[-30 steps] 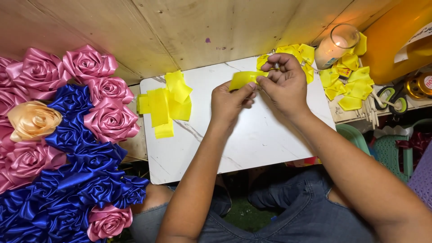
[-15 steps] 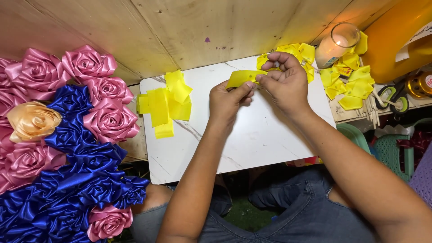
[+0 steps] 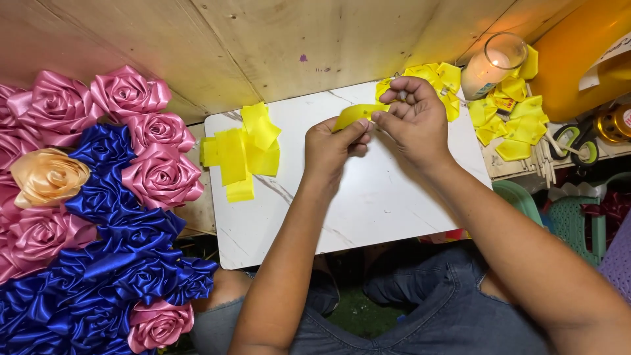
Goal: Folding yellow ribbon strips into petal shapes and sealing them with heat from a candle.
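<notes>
My left hand [image 3: 334, 149] and my right hand [image 3: 415, 120] meet over the back part of a white marbled board [image 3: 368, 204]. Between their fingertips they pinch one short yellow ribbon piece [image 3: 351, 115], folded along its length. The left thumb and forefinger hold its near end. The right fingers grip its right end, and a small thin metal object shows between them. A loose stack of cut yellow ribbon pieces [image 3: 240, 152] lies on the board's left part, apart from both hands.
Pink, blue and one peach satin ribbon roses [image 3: 98, 197] fill the left side. Folded yellow ribbon petals [image 3: 506, 118] lie at the back right beside a lit candle in a glass [image 3: 490, 66]. A yellow container [image 3: 578, 52], scissors [image 3: 570, 143] and plastic baskets [image 3: 565, 223] crowd the right.
The yellow ribbon piece has been folded narrower between the fingers. My right fingers shifted slightly at its end. Both hands stayed over the same spot.
</notes>
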